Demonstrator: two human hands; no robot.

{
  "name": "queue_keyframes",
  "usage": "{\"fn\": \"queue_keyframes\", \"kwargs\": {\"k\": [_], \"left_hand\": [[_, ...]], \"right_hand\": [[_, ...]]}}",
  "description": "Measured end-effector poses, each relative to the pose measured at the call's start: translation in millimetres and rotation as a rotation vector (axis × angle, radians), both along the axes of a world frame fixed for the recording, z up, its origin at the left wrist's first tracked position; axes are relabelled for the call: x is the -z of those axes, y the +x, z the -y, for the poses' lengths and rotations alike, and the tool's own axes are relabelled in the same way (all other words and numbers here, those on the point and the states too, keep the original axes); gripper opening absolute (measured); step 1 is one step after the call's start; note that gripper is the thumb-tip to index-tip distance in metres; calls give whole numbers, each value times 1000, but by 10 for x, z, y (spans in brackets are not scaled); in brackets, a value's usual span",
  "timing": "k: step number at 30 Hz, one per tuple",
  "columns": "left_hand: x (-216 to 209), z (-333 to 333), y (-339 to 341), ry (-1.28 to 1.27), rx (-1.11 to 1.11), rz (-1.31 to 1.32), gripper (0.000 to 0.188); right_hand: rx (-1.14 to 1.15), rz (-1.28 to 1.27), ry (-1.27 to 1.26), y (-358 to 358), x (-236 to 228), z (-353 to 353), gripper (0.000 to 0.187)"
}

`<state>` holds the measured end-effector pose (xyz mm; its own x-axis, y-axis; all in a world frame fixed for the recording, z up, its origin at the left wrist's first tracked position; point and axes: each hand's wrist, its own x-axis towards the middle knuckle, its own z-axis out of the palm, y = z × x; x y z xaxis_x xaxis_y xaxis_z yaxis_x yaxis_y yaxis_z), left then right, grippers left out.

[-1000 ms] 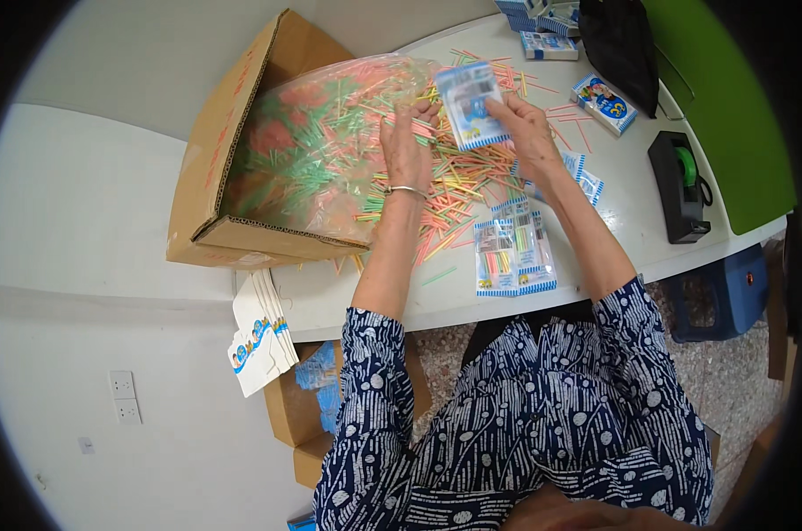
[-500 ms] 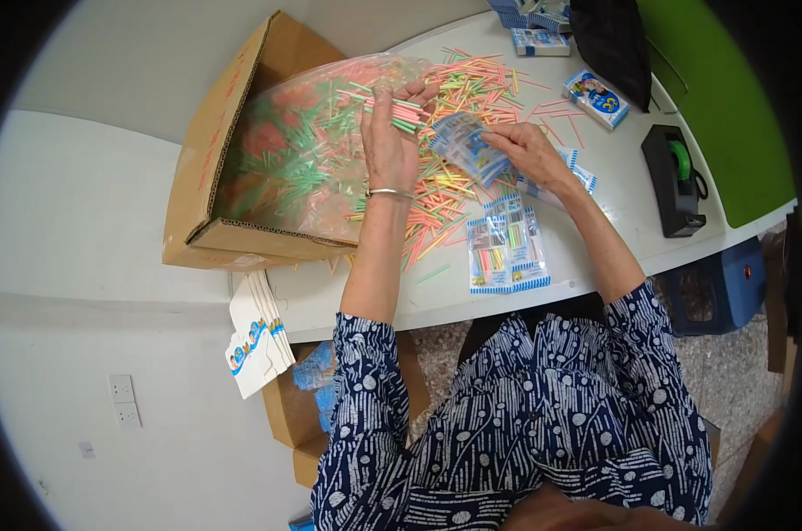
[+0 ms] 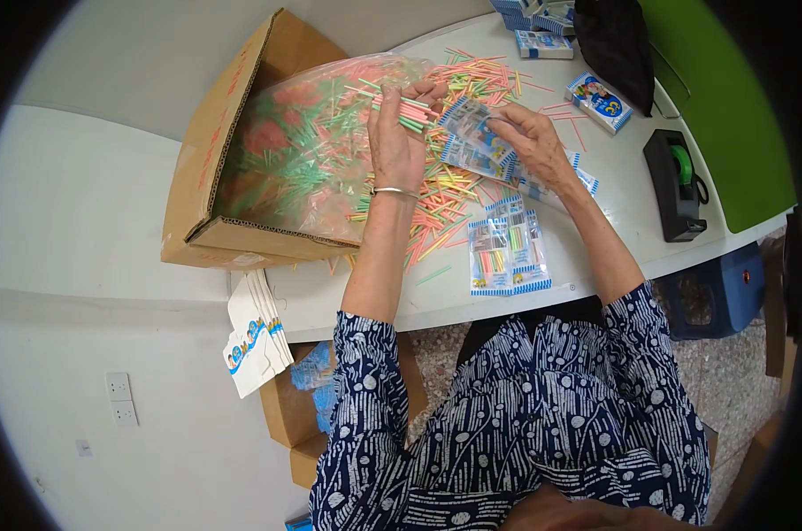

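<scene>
My left hand (image 3: 395,146) is closed round a small bundle of thin pastel sticks (image 3: 415,115), pink, green and white, over the edge of the pile. In my right hand (image 3: 535,146) is a clear plastic packet (image 3: 468,121) with blue print, pinched at its right side. Its left end is right beside the ends of the bundle. More flat packets (image 3: 542,188) lie under and beside my right hand. Nearer me are filled packets (image 3: 491,257) with coloured sticks showing through. Loose sticks (image 3: 445,190) cover the table between my wrists and beyond.
A cardboard box (image 3: 272,243) lined with a clear bag of sticks stands at left. At right are a black tape dispenser (image 3: 671,190), a small printed box (image 3: 599,102) and a black cloth bag (image 3: 615,49). White folded cartons (image 3: 257,341) hang by the table's near left edge.
Both hands have shifted slightly right. The right hand has raised the packet a little farther from me, its left end now close by the bundle. The left hand still holds the sticks.
</scene>
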<state>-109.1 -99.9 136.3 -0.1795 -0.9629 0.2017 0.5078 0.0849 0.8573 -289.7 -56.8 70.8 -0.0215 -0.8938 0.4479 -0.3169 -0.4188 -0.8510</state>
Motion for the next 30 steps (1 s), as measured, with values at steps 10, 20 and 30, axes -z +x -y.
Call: {"fn": "queue_keyframes", "kwargs": {"k": [10,20,30], "left_hand": [[3,14,-16,-12,62,-102,42],[-14,-105,-74,-100,100,12,44],[-54,-330,-163,-254,89,217,43]], "right_hand": [[-352,266,254,-22,-11,-95,27],[-606,674,570,-89,123,-93,26],[-677,775,665,-95,139,-129,25]]}}
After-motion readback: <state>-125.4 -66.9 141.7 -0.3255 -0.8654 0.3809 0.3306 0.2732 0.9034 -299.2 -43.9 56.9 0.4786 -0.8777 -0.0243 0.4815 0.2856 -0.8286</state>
